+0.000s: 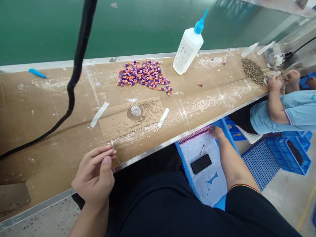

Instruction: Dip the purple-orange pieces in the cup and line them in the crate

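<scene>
Above the bench's front edge, my left hand is closed, thumb and fingers drawn together; anything between the fingertips is too small to make out. My right hand reaches into a blue crate lined with pale sheeting. Its fingertips pinch at the right end of a row of small purple and orange pieces, and what they hold is hidden. A loose pile of similar purple and orange pieces lies on the bench. Nearer me, a small round clear dish sits on a wet-spotted cardboard sheet.
A white bottle with a blue nozzle stands behind the pile. A black cable crosses the left side. In the crate lie a black phone and a small stick. A co-worker sits at right beside a brownish pile.
</scene>
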A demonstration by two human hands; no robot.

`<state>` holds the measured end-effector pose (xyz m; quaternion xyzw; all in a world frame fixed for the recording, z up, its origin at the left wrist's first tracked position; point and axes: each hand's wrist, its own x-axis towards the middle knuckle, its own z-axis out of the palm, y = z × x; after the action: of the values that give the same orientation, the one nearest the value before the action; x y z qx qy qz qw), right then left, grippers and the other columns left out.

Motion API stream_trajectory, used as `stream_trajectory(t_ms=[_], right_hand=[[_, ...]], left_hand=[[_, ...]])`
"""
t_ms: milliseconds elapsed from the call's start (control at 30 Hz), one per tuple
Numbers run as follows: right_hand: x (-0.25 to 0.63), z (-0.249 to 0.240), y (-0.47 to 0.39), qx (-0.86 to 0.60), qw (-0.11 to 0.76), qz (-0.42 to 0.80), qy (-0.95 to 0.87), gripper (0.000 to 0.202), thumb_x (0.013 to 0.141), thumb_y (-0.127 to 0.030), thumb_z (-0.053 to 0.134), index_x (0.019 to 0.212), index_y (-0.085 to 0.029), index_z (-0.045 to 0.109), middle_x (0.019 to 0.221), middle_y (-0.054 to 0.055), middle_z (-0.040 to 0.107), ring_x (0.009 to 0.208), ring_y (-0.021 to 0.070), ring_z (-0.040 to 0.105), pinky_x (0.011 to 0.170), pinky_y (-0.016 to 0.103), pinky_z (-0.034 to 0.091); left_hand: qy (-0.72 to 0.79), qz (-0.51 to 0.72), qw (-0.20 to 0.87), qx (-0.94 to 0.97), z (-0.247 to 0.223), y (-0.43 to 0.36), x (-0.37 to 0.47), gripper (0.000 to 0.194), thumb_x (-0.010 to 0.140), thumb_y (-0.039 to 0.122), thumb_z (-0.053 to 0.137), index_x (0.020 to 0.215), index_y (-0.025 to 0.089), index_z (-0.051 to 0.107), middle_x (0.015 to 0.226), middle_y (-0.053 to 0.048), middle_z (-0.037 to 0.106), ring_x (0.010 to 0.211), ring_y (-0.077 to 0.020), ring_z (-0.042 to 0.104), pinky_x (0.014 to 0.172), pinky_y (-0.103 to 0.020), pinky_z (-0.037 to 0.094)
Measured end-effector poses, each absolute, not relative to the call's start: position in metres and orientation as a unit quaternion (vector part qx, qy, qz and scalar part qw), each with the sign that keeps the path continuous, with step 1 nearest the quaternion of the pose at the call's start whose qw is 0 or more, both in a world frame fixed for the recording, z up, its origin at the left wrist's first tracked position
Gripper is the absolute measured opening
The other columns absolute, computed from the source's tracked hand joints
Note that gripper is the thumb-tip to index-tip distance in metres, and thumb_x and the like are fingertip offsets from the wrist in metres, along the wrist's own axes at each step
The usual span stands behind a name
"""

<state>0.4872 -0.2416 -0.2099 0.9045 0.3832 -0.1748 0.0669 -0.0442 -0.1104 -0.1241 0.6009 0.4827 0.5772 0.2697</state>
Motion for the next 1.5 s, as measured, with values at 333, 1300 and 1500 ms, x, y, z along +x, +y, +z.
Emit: stream_trajectory(t_ms=[333,1300,1500], right_hand=[[0.479,-0.219,-0.242,0.934,0.106,-0.258,0.223,0.028,0.109,-0.040,0.069,0.123,-0.015,0.071,0.107,0.005,0.076,0.087,0.0164,0.074,0.081,0.035,0.066],[0.494,-0.237,-0.253,0.937,0.111,-0.236,0.231,0.030,0.107,-0.040,0.071,0.126,-0.016,0.071,0.122,0.008,0.074,0.105,0.0217,0.074,0.093,0.043,0.065],[0.493,-0.237,-0.253,0.929,0.119,-0.239,0.256,0.030,0.107,-0.041,0.071,0.125,-0.017,0.071,0.124,0.008,0.073,0.108,0.0225,0.073,0.095,0.044,0.064]], left_hand=[[0.461,0.580,0.261,0.618,-0.126,-0.111,-0.045,0.005,0.082,0.019,0.081,0.085,0.020,0.084,0.093,-0.007,0.081,0.070,-0.0193,0.075,0.058,-0.031,0.067],[0.408,0.585,0.277,0.644,-0.122,-0.113,-0.043,0.038,0.087,-0.002,0.074,0.110,0.027,0.086,0.105,-0.003,0.081,0.085,-0.0104,0.076,0.075,-0.022,0.066],[0.414,0.581,0.274,0.645,-0.122,-0.114,-0.043,0.034,0.088,0.001,0.074,0.108,0.026,0.086,0.105,-0.004,0.081,0.085,-0.0113,0.076,0.074,-0.023,0.066]])
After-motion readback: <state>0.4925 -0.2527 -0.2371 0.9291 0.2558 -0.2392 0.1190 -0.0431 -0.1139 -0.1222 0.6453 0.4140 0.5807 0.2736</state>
